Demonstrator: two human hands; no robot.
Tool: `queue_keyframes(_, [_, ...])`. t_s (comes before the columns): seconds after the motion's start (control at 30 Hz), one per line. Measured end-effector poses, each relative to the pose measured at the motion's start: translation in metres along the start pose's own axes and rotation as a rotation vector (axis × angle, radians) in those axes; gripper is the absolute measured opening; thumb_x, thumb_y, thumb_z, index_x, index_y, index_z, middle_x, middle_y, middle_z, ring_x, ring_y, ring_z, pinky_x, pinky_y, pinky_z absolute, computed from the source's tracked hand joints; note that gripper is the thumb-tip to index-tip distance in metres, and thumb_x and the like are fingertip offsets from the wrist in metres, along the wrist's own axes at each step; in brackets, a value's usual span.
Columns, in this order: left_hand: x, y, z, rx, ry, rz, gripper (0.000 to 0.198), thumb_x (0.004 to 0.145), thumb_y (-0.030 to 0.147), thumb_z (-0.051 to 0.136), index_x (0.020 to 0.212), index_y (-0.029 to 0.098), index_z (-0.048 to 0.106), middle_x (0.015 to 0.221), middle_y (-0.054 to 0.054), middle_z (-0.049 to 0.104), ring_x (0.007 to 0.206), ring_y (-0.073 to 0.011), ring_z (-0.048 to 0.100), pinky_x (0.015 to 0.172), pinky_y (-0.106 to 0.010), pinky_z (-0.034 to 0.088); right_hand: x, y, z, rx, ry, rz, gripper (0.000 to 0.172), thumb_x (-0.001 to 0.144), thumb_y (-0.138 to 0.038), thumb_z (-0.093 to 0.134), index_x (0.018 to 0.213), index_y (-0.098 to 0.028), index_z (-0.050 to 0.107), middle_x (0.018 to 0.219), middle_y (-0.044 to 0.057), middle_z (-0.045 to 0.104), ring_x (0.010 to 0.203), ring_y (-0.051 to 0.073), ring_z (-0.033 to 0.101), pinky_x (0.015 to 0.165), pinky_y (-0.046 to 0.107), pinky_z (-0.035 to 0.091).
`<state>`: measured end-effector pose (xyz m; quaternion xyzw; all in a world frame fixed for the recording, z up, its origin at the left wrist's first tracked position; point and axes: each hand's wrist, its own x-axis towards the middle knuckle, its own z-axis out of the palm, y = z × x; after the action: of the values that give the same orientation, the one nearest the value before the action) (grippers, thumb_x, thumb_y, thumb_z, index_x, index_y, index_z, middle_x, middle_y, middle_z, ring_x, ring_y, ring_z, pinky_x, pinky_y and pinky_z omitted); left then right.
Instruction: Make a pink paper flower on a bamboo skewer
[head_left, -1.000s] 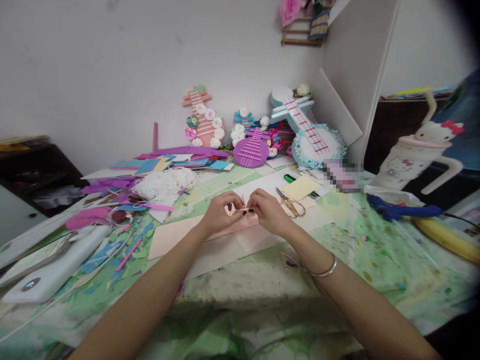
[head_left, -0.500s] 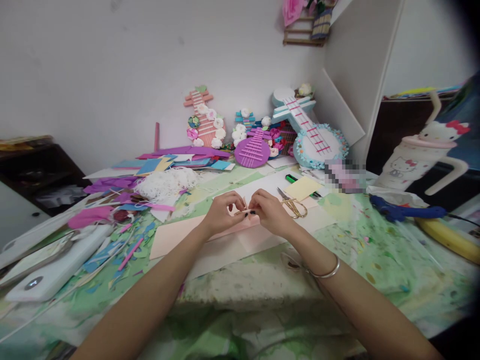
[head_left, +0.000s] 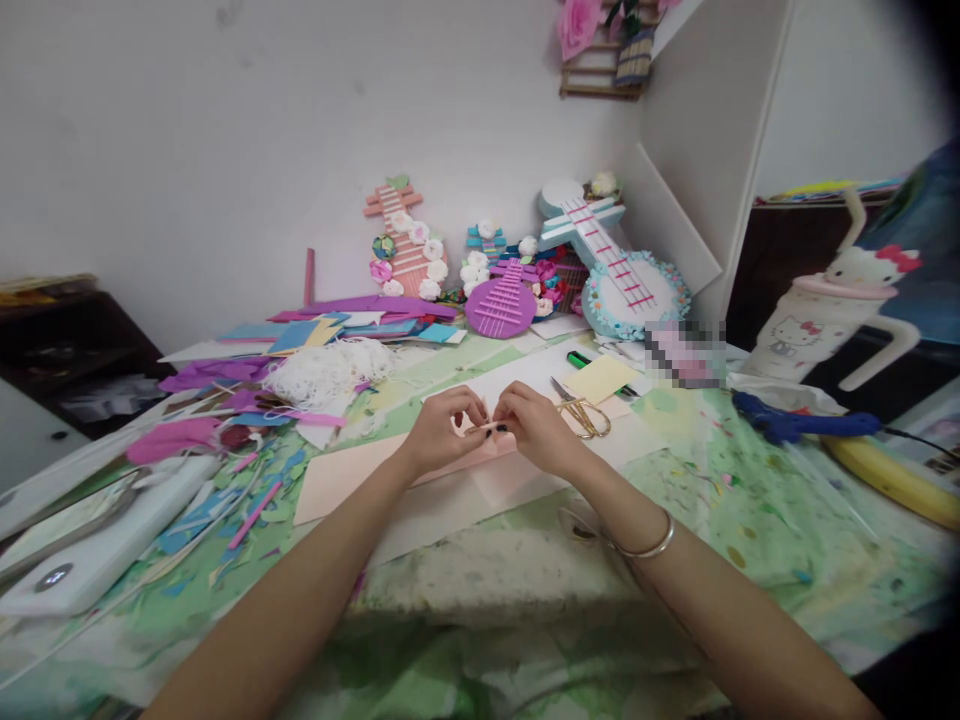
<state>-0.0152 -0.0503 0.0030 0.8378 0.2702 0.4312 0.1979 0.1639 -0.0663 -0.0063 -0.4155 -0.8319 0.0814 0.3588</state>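
Observation:
Between my fingertips is a small pale pink paper piece (head_left: 491, 426), partly hidden by the fingers. My left hand (head_left: 444, 432) pinches it from the left, and my right hand (head_left: 534, 425), with a silver bangle on the wrist, pinches it from the right. Both hands hover above pale pink sheets (head_left: 337, 476) that lie on white paper (head_left: 420, 520). Gold-handled scissors (head_left: 586, 415) rest just right of my right hand, beside a pale yellow paper (head_left: 600, 377).
Paper instruments, one purple (head_left: 501, 305) and one light blue (head_left: 637, 290), lean at the back. White string (head_left: 330, 372), a white power bank (head_left: 105, 540) and scraps lie left. A blue glue gun (head_left: 802, 418), a banana (head_left: 892, 478) and a cup (head_left: 810, 325) stand or lie right.
The camera view has shifted slightly, so the surroundings sit a little further left. Both hands keep their pinch on the small pink piece, with only slight finger movement.

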Motion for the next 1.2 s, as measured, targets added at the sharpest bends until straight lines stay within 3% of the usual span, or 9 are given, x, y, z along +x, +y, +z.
queue_keyframes(1.2, [-0.0009,-0.0008,0.0006,-0.037,-0.022,0.013,0.011,0.067,0.014,0.063,0.058,0.014,0.057,0.07,-0.005,0.059,0.063,-0.0104,0.051,0.056,-0.023,0.04,-0.001,0.0031,0.0034,-0.06,-0.019,-0.02,0.02,0.074,0.002,0.045,0.076,-0.017,0.051,0.087,0.004,0.05,0.079,0.013,0.051,0.07,0.024,0.039])
